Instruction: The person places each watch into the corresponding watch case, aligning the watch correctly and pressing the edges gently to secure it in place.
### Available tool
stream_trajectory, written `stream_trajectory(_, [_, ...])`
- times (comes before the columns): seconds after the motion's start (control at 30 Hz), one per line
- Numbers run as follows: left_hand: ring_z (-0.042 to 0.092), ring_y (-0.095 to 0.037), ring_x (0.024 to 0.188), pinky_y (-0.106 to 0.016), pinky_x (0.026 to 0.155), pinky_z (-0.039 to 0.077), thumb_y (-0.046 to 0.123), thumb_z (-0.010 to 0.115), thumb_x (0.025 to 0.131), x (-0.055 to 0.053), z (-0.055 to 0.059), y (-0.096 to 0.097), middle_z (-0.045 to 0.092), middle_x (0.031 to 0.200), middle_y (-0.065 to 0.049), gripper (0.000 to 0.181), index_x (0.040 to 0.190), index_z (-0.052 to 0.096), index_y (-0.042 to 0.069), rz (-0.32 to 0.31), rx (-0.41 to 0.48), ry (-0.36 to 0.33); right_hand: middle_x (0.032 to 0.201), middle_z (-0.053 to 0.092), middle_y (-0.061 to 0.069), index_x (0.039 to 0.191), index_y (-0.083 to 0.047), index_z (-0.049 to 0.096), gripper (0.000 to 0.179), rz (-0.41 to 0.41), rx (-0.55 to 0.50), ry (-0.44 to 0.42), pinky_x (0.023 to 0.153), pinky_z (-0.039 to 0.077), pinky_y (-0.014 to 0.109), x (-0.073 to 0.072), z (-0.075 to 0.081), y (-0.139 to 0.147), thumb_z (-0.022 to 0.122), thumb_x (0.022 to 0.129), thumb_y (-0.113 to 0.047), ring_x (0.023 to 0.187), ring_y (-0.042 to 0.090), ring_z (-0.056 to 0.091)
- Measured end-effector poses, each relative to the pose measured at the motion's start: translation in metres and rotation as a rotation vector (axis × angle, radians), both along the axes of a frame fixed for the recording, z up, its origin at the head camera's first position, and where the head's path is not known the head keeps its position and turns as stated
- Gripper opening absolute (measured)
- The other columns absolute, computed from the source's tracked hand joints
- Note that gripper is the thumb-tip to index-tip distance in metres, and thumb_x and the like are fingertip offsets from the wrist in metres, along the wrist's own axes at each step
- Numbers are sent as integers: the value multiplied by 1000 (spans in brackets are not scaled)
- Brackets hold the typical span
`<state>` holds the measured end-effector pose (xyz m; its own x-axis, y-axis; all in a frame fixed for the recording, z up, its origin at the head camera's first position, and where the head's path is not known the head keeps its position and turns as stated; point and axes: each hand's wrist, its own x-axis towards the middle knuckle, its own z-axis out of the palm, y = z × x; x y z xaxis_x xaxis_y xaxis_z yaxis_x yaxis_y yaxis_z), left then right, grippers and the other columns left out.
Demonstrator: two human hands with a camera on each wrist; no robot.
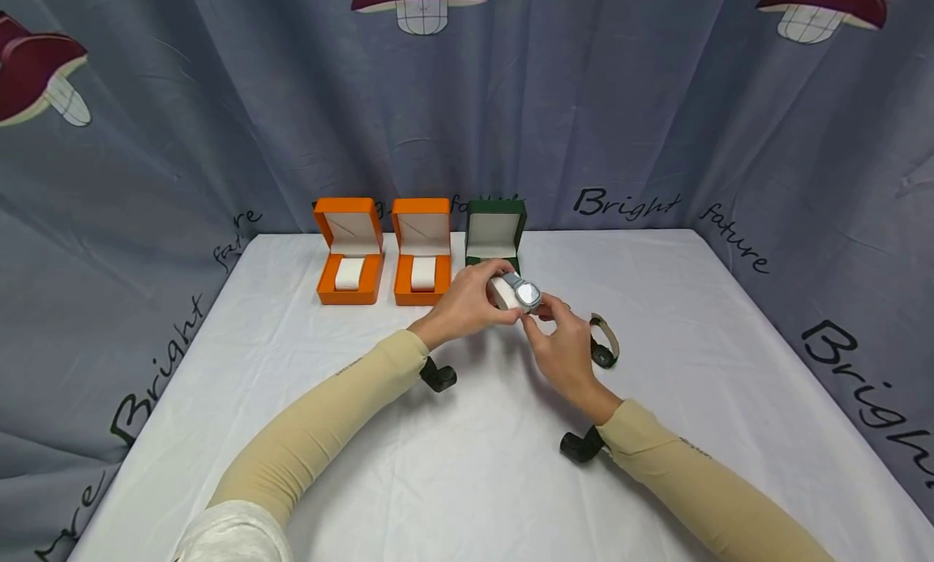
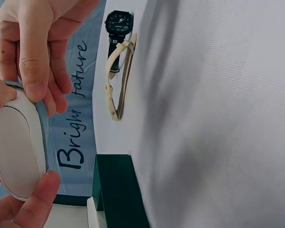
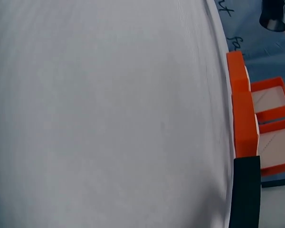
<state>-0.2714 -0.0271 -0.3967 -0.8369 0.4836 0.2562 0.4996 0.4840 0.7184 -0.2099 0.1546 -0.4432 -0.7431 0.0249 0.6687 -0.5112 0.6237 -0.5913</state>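
Observation:
Above the table, in front of the green box (image 1: 496, 213), both hands hold a white watch cushion (image 1: 503, 293) with a silver-grey watch (image 1: 527, 294) on it. My left hand (image 1: 470, 302) grips the cushion's left end between thumb and fingers. At the watch side, my right hand (image 1: 562, 347) pinches the watch and cushion edge with its fingertips. From the left wrist view, the cushion (image 2: 16, 147) shows its flat end, with the grey strap (image 2: 42, 118) along its edge. The right wrist view shows neither cushion nor watch.
Two open orange boxes (image 1: 350, 296) (image 1: 423, 298) with white cushions stand left of the green one. A black-dialled watch (image 2: 119, 23) and a cream strap (image 2: 109, 92) lie right of the right hand. Behind the table hangs a grey-blue curtain (image 1: 292, 140).

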Motion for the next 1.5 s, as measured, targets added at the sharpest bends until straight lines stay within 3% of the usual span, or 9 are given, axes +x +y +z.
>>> stream_trajectory(0.13, [59,-14,81,-24,69,52,33,83,80,0,-1,0,63,114,1,56,129,58,19,15,-15,21,95,76,16,124,0,65,38,-19,15,-36,78,57,49,1,0,-2,75,88,-5,86,32,72])
stream_trajectory(0.43, [51,-18,107,-29,84,47,37,81,79,1,-2,0,63,122,5,57,129,58,22,43,-66,71,95,77,15,134,-2,53,46,-39,-17,-167,78,57,51,6,7,-7,72,92,-10,92,32,75])
stream_trajectory(0.57, [56,-18,98,-26,80,52,35,82,80,0,-2,-2,60,123,3,58,130,57,21,13,-37,41,98,77,15,133,-3,53,45,-35,38,-214,80,57,52,7,13,-6,71,93,-11,93,33,75])
stream_trajectory(0.7, [62,-15,87,-23,77,55,33,84,80,-2,-2,-7,54,126,-1,58,131,58,21,-21,13,-30,101,76,16,132,-1,56,43,45,56,-216,82,59,49,6,18,2,69,92,-6,94,32,75])
stream_trajectory(0.8, [62,-14,87,-23,79,55,33,84,80,-5,1,-12,51,125,-4,59,132,59,24,-39,47,-76,103,76,15,129,-1,58,36,159,-54,-264,85,59,38,2,20,10,66,94,-5,95,23,74])
stream_trajectory(0.9, [63,-14,91,-24,82,56,32,84,80,-8,4,-14,50,124,-6,60,135,60,25,-66,73,-109,104,74,15,123,3,59,28,291,-270,-377,85,59,28,-4,23,17,65,97,-6,94,16,73])
stream_trajectory(1.03, [62,-16,97,-25,84,57,31,84,81,-10,7,-15,51,126,-7,63,139,59,24,-95,87,-134,103,71,7,123,10,58,29,411,-510,-532,84,59,27,-10,26,23,63,99,-7,93,12,72])
stream_trajectory(1.27, [61,-19,99,-23,86,56,29,84,80,-9,8,-15,52,118,-6,67,141,58,26,-122,98,-122,116,64,0,136,12,49,39,527,-606,-649,91,57,30,-11,26,28,56,101,-4,102,11,67])
stream_trajectory(1.5, [64,-17,100,-23,87,57,27,86,79,-8,8,-16,52,123,-6,72,144,55,19,-131,152,-144,121,63,1,141,11,46,44,571,-640,-645,94,56,29,-10,25,28,57,100,-1,107,11,65])
